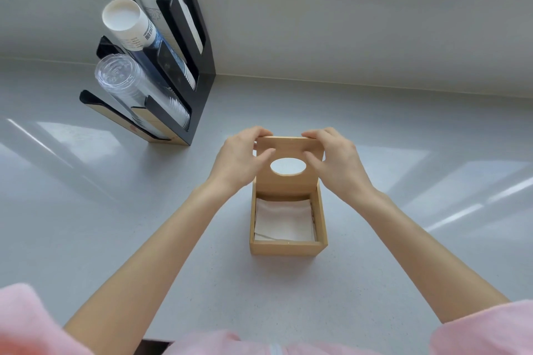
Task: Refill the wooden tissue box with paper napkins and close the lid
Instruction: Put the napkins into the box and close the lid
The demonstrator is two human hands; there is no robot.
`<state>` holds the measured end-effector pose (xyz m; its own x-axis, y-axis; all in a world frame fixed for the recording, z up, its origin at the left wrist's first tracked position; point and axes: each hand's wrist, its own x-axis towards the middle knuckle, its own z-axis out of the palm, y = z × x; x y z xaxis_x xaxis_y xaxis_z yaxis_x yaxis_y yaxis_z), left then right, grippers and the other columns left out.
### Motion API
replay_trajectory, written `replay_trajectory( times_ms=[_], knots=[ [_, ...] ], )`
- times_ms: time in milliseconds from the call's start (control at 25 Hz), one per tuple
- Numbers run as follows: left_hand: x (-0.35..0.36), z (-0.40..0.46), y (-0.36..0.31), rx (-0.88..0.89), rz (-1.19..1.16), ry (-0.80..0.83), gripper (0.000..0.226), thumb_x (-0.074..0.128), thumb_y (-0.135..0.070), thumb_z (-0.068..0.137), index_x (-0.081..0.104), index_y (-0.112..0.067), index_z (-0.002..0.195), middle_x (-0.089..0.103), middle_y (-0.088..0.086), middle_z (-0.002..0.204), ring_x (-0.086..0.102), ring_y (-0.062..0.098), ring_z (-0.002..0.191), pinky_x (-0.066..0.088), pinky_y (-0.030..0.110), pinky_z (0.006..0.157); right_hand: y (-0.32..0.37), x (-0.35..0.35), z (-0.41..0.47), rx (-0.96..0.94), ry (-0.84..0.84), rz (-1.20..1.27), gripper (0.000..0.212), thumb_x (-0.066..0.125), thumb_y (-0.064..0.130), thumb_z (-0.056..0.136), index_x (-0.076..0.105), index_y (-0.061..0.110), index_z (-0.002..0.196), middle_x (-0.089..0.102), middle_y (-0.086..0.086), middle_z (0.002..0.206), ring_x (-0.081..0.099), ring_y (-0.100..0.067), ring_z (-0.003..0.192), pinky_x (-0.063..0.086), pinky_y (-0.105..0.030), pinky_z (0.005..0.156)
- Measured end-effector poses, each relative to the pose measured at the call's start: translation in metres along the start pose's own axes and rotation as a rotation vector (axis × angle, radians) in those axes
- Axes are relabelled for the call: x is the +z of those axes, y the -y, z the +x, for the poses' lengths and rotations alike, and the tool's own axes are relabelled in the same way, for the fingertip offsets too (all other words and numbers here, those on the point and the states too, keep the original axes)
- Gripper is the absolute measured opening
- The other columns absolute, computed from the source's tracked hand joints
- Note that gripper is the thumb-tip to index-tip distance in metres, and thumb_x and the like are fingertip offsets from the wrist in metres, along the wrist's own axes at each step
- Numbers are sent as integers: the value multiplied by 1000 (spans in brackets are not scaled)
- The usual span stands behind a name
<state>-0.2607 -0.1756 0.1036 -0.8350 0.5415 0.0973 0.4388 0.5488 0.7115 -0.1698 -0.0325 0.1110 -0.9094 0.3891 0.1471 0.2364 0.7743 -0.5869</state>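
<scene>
A square wooden tissue box (288, 248) stands on the grey counter in the middle of the view. White paper napkins (284, 219) lie flat inside it. Its hinged lid (288, 184), with an oval hole, stands raised at the far side. My left hand (240, 160) grips the lid's upper left edge, fingers over the top and thumb on the near face. My right hand (336, 160) holds the upper right edge the same way.
A black cup dispenser rack (199, 72) stands at the back left against the wall, holding a stack of clear plastic cups (127, 86) and stacks of paper cups (129, 23). The grey wall (346, 23) rises behind the counter.
</scene>
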Motion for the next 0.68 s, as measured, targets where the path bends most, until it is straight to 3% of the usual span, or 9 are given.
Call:
replay_trajectory(
  times_ms=[160, 280, 440, 560, 680],
  knots=[
    [-3, 7, 2, -2, -25, -22, 16, 62, -15, 82, 68, -14, 96, 65, -3, 83, 59, 13, 74, 38, 14, 66, -1, -2, 3, 2, -32, 46, 27, 55, 5, 85, 64, 10, 110, 64, -7, 106, 53, -18, 86, 46, -33, 82],
    [-3, 8, 1, 7, -61, -67, 17, 65, -15, 80, 70, -14, 96, 63, -8, 79, 60, 10, 73, 41, 12, 68, -4, -1, 1, -38, -91, 58, 24, 58, 4, 84, 67, 9, 106, 67, -9, 98, 57, -23, 82, 50, -38, 79],
    [0, -10, 6, 59, -173, -158, 15, 66, -13, 79, 73, -13, 93, 65, -14, 83, 60, -4, 76, 38, -5, 71, -10, 4, -12, -160, -187, 90, 18, 60, 6, 87, 71, 9, 100, 71, -8, 92, 65, -27, 79, 51, -39, 71],
    [2, -29, 18, 152, -171, -165, 16, 67, -11, 78, 73, -12, 93, 64, -15, 91, 54, -13, 88, 35, -6, 79, -17, 10, -33, -267, -229, 76, 17, 60, 6, 86, 72, 9, 98, 73, -5, 92, 68, -23, 78, 52, -33, 67],
    [4, -44, 27, 276, -107, -142, 18, 66, -8, 78, 72, -11, 95, 62, -14, 97, 51, -13, 95, 36, -4, 85, -23, 15, -50, -326, -246, 73, 17, 61, 5, 85, 72, 8, 97, 75, -4, 94, 70, -20, 81, 56, -35, 67]
  ],
)
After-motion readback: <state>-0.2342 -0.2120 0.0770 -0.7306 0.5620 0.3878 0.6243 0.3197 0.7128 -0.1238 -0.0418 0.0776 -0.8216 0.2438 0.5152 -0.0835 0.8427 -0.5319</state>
